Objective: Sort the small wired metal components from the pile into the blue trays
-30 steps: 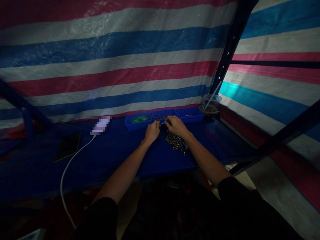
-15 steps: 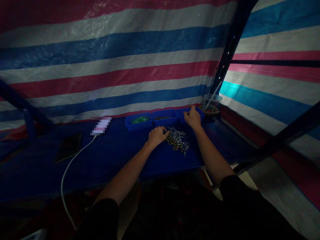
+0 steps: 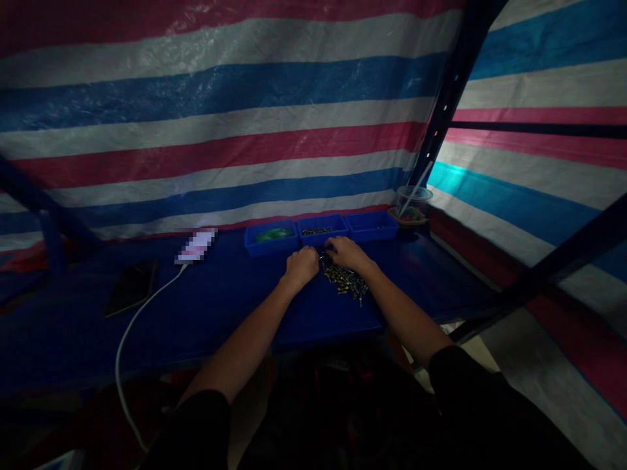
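Observation:
A pile of thin silvery metal pins, mixed with small brass-coloured pieces, lies on the blue table. My left hand is at the left edge of the pile with its fingers closed; whatever is in them is too small to make out. Over the far side of the pile is my right hand, its fingers bent together close to the left fingertips. Something thin and shiny shows between the two hands, but I cannot tell which one grips it. The right hand and wrist cover part of the pile.
Behind the hands stand a blue bin with green material, a middle bin with small brass-coloured parts, and a right bin with a few tiny pieces. A clear cup is at right; a phone and a cabled device lie left.
My right hand has come from over the right bin, leftward and nearer, to the pile beside my left hand. The left hand has shifted slightly left and its fingers are more curled.

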The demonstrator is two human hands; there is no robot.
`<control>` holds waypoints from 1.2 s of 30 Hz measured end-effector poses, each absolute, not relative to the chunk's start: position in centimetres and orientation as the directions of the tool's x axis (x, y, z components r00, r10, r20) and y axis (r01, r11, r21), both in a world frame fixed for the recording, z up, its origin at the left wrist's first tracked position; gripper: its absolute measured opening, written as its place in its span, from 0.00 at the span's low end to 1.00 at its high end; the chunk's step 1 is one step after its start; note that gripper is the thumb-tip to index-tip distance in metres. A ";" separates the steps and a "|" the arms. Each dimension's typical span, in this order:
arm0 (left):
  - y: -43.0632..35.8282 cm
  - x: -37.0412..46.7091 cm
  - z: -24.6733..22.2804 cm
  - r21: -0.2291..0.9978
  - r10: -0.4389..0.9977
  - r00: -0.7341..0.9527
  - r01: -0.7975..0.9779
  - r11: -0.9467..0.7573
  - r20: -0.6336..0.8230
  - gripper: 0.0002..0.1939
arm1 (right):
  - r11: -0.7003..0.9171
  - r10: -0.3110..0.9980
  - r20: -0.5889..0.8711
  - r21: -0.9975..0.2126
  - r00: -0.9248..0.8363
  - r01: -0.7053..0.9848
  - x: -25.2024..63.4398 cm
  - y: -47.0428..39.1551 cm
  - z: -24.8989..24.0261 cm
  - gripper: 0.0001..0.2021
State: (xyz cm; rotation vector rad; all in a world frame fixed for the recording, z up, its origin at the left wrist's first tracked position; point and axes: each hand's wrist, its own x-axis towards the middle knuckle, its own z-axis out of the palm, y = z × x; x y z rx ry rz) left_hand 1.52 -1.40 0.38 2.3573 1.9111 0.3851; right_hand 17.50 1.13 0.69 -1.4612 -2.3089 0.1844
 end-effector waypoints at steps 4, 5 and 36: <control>-0.9 1.0 0.5 0.250 0.979 0.147 0.952 -0.180 0.144 0.15 | 0.463 0.877 0.298 -0.320 -0.377 0.826 17.7 1.4 0.8 0.13; -0.7 0.9 0.6 0.257 0.979 0.136 0.951 -0.173 0.153 0.17 | 0.480 0.867 0.321 -0.331 -0.381 0.813 17.6 1.4 0.9 0.13; -1.2 2.6 -0.2 0.358 0.951 0.196 0.893 -0.273 0.237 0.12 | 0.068 0.825 0.532 -0.432 0.193 0.900 22.1 3.2 2.3 0.18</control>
